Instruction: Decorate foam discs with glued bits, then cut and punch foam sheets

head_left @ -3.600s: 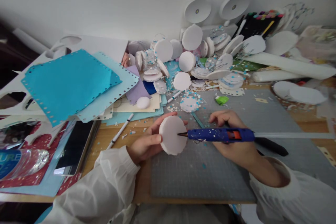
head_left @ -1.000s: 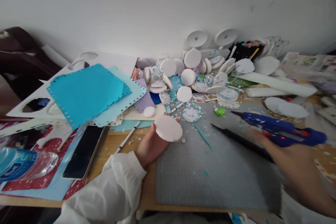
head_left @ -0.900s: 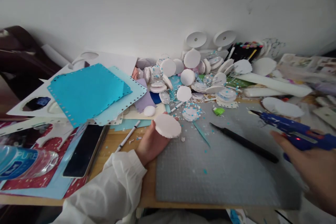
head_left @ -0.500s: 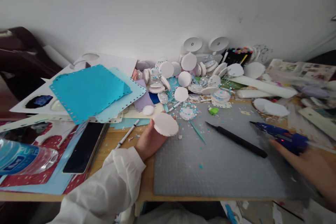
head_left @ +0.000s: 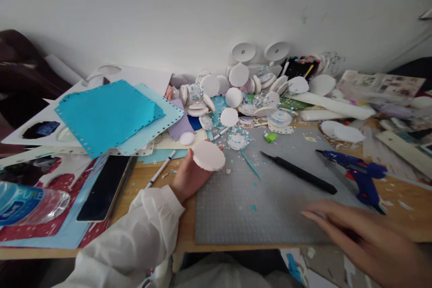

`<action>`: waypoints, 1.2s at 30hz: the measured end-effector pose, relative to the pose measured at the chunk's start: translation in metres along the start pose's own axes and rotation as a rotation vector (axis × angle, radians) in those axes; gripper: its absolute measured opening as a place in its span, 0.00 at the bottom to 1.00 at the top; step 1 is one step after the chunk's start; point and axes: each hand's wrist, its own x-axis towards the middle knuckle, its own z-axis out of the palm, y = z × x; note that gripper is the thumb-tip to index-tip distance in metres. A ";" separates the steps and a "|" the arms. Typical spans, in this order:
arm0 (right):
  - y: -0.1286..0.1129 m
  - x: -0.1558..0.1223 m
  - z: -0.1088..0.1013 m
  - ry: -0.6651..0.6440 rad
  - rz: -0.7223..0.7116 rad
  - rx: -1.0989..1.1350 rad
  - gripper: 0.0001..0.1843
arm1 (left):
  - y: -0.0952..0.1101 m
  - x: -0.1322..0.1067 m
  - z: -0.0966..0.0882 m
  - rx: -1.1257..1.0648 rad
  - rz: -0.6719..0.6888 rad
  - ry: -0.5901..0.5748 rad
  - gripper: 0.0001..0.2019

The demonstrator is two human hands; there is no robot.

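Note:
In my left hand (head_left: 189, 179) I hold a round white disc (head_left: 208, 156) with a rough edge, thumb at its rim and fingers beneath. My right hand (head_left: 357, 234), a little blurred, hovers over the front right of the grey cutting mat (head_left: 229, 216). Its fingers are stretched out and hold nothing. Beyond it, at the mat's right edge, lies a blue glue gun (head_left: 357, 171) with a red light lit, its nozzle pointing left. A black craft knife (head_left: 300, 173) rests on the mat between my hands, near a thin teal strip (head_left: 250, 165).
A pile of white discs (head_left: 229, 117) and scraps lies against the wall. To the left are blue perforated sheets (head_left: 111, 112), a phone (head_left: 104, 189), a white pen (head_left: 160, 169) and a water bottle (head_left: 30, 202). White rolls (head_left: 337, 104) lie at back right.
My right hand has let go of the glue gun, which now lies on the table, and has moved left and nearer to me. My left hand still holds the disc.

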 end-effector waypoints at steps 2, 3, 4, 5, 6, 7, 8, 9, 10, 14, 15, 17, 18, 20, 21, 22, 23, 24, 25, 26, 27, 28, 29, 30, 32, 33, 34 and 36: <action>-0.021 0.038 0.019 -0.079 -0.100 0.098 0.12 | 0.000 0.000 -0.001 -0.002 0.019 0.017 0.30; -0.029 0.055 0.030 -0.107 -0.130 0.133 0.11 | 0.000 0.000 -0.001 -0.003 0.029 0.020 0.29; -0.034 0.070 0.041 -0.145 -0.169 0.149 0.09 | 0.000 0.000 -0.001 -0.004 0.038 0.022 0.29; -0.036 0.083 0.053 -0.176 -0.214 0.156 0.07 | 0.000 0.000 -0.002 -0.003 0.047 0.022 0.29; -0.038 0.093 0.065 -0.210 -0.253 0.164 0.08 | 0.000 0.000 -0.002 -0.001 0.050 0.021 0.29; -0.037 0.100 0.076 -0.260 -0.281 0.179 0.11 | 0.000 -0.001 -0.002 0.003 0.049 0.021 0.30; -0.036 0.105 0.086 -0.305 -0.300 0.202 0.12 | 0.000 -0.001 -0.002 0.006 0.046 0.022 0.30; -0.034 0.109 0.095 -0.340 -0.307 0.239 0.12 | 0.000 -0.001 -0.002 0.008 0.040 0.023 0.30; -0.031 0.110 0.102 -0.363 -0.299 0.291 0.10 | 0.000 -0.001 -0.002 0.010 0.031 0.023 0.31; -0.024 0.110 0.112 -0.292 -0.099 0.647 0.03 | 0.000 -0.002 -0.002 -0.001 -0.022 0.009 0.33; -0.023 0.110 0.110 -0.263 -0.022 0.760 0.02 | 0.000 -0.002 -0.002 -0.002 -0.043 0.001 0.33; -0.023 0.109 0.103 -0.227 0.116 0.985 0.03 | 0.000 -0.004 -0.003 0.005 -0.091 -0.022 0.33; -0.023 0.109 0.100 -0.222 0.168 1.089 0.05 | -0.001 -0.005 -0.004 0.017 -0.118 -0.041 0.33; -0.024 0.109 0.094 -0.225 0.235 1.256 0.06 | -0.002 -0.008 -0.006 0.055 -0.164 -0.076 0.34; -0.025 0.108 0.092 -0.228 0.252 1.314 0.07 | -0.002 -0.009 -0.007 0.077 -0.180 -0.093 0.35; -0.026 0.108 0.090 -0.227 0.260 1.358 0.07 | -0.003 -0.011 -0.008 0.100 -0.193 -0.109 0.35; -0.027 0.108 0.088 -0.222 0.260 1.386 0.07 | -0.003 -0.012 -0.008 0.122 -0.204 -0.121 0.35; -0.028 0.108 0.086 -0.210 0.250 1.397 0.07 | -0.003 -0.013 -0.007 0.142 -0.210 -0.130 0.35; -0.029 0.108 0.085 -0.189 0.234 1.392 0.07 | -0.003 -0.014 -0.006 0.161 -0.214 -0.138 0.34; -0.030 0.108 0.084 -0.162 0.212 1.370 0.06 | -0.003 -0.014 -0.005 0.179 -0.214 -0.145 0.34; -0.032 0.108 0.083 -0.135 0.183 1.335 0.06 | -0.003 -0.014 -0.004 0.197 -0.213 -0.146 0.34; -0.033 0.108 0.082 -0.108 0.150 1.288 0.05 | -0.003 -0.014 -0.002 0.217 -0.211 -0.143 0.34; -0.034 0.108 0.081 -0.086 0.114 1.234 0.04 | -0.004 -0.014 -0.001 0.236 -0.210 -0.139 0.34; -0.035 0.108 0.081 -0.070 0.074 1.176 0.04 | -0.004 -0.014 0.000 0.253 -0.210 -0.137 0.34; -0.036 0.107 0.081 -0.039 -0.005 1.061 0.05 | -0.005 -0.013 0.002 0.284 -0.207 -0.142 0.34; -0.036 0.106 0.082 -0.025 -0.041 1.007 0.05 | -0.005 -0.013 0.003 0.299 -0.203 -0.149 0.34; -0.037 0.105 0.083 -0.011 -0.076 0.959 0.06 | -0.005 -0.013 0.004 0.312 -0.198 -0.160 0.33; -0.037 0.104 0.085 0.014 -0.134 0.893 0.07 | -0.006 -0.012 0.005 0.336 -0.190 -0.177 0.32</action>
